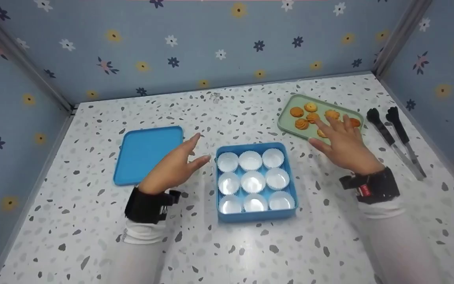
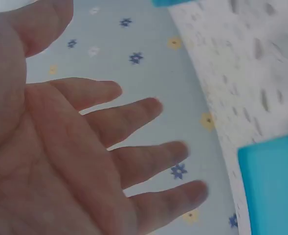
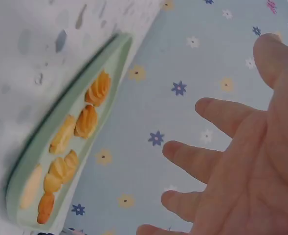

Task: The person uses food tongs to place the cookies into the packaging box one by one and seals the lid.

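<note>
My left hand point(image 1: 173, 167) is held between the blue lid point(image 1: 148, 152) and the blue box, fingers spread and nothing in it. The left wrist view shows its bare palm. In the middle of the table, the blue box point(image 1: 256, 216) holds rows of white paper cups point(image 1: 253, 182). My right hand point(image 1: 347, 148) overlaps the green tray point(image 1: 290, 128) in the head view, its fingers apart and holding nothing. Several small golden cookies point(image 3: 86, 121) lie on that tray, some swirled; the hand hides part of them in the head view.
Black-tipped tongs point(image 1: 402, 138) with metal arms lie at the right, beyond the tray. A flower-patterned panel point(image 1: 219, 39) stands behind the speckled table point(image 1: 227, 252), with similar panels at both sides.
</note>
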Demonstrator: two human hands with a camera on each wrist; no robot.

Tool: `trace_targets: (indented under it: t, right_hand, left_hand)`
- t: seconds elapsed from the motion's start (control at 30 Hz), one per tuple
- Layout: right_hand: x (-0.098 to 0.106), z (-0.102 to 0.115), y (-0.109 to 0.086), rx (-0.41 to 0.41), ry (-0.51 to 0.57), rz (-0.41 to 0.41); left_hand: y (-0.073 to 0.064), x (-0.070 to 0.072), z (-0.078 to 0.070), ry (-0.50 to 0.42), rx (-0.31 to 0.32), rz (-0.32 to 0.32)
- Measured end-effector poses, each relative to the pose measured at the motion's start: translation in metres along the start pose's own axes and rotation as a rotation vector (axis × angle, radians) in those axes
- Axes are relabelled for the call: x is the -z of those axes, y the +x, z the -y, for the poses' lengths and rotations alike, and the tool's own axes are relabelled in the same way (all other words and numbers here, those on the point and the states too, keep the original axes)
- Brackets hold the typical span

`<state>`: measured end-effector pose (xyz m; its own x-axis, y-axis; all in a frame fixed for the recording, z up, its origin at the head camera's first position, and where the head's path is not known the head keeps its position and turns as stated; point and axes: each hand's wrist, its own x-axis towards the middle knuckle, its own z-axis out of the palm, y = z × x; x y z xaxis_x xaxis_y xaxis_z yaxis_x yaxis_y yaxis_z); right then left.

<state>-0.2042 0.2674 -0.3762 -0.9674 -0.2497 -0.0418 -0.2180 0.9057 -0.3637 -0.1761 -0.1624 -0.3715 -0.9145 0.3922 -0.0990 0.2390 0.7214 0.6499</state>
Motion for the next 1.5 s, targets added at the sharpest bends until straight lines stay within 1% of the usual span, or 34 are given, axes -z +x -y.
trace_targets:
  t: [0.1,0.13,0.2,0.27,0.33,0.4,0.47,0.57,0.67,0.73,0.8,0.9,1.03,1.23,1.37,1.5]
  right_hand:
    - [0.019,-0.016,-0.006,-0.022,0.043,-0.043]
    - [0.025,-0.023,-0.008,-0.034,0.050,-0.065]
    - [0.037,-0.041,-0.013,-0.065,0.055,-0.110]
    - [0.046,-0.063,-0.017,-0.103,0.043,-0.148]
    - [0.052,-0.088,-0.020,-0.149,0.031,-0.165]
    - [0.055,-0.113,-0.022,-0.203,0.018,-0.150]
    - [0.055,-0.136,-0.025,-0.261,0.011,-0.109]
    - [0.053,-0.163,-0.029,-0.328,-0.015,-0.032]
    - [0.047,-0.179,-0.030,-0.373,-0.039,0.045]
    - [0.043,-0.184,-0.030,-0.390,-0.057,0.078]
    - [0.038,-0.186,-0.029,-0.398,-0.075,0.087]
    - [0.034,-0.186,-0.029,-0.409,-0.072,0.067]
    - [0.031,-0.187,-0.032,-0.417,-0.057,0.026]
    - [0.032,-0.187,-0.033,-0.394,-0.070,-0.001]
    - [0.037,-0.181,-0.035,-0.346,-0.081,-0.029]
    - [0.050,-0.166,-0.030,-0.292,-0.117,-0.091]
  left_hand:
    - [-0.009,0.008,-0.008,-0.125,-0.053,0.017]
    - [-0.012,0.010,-0.010,-0.157,-0.069,0.015]
    - [-0.015,0.008,-0.012,-0.196,-0.077,-0.009]
    - [-0.016,0.001,-0.011,-0.228,-0.045,-0.041]
    - [-0.015,-0.009,-0.007,-0.250,0.017,-0.063]
    - [-0.013,-0.021,-0.003,-0.266,0.092,-0.065]
    - [-0.010,-0.031,-0.001,-0.285,0.154,-0.049]
    - [-0.008,-0.041,0.000,-0.287,0.199,-0.027]
    - [-0.007,-0.047,-0.002,-0.266,0.216,-0.012]
    - [-0.006,-0.050,-0.003,-0.220,0.223,0.001]
    - [-0.006,-0.055,-0.005,-0.168,0.224,0.021]
    - [-0.003,-0.062,-0.006,-0.123,0.199,0.042]
    - [-0.002,-0.069,-0.011,-0.129,0.177,0.052]
    - [-0.004,-0.072,-0.013,-0.136,0.166,0.046]
    - [-0.004,-0.073,-0.011,-0.175,0.175,0.049]
    - [-0.004,-0.074,-0.010,-0.194,0.183,0.047]
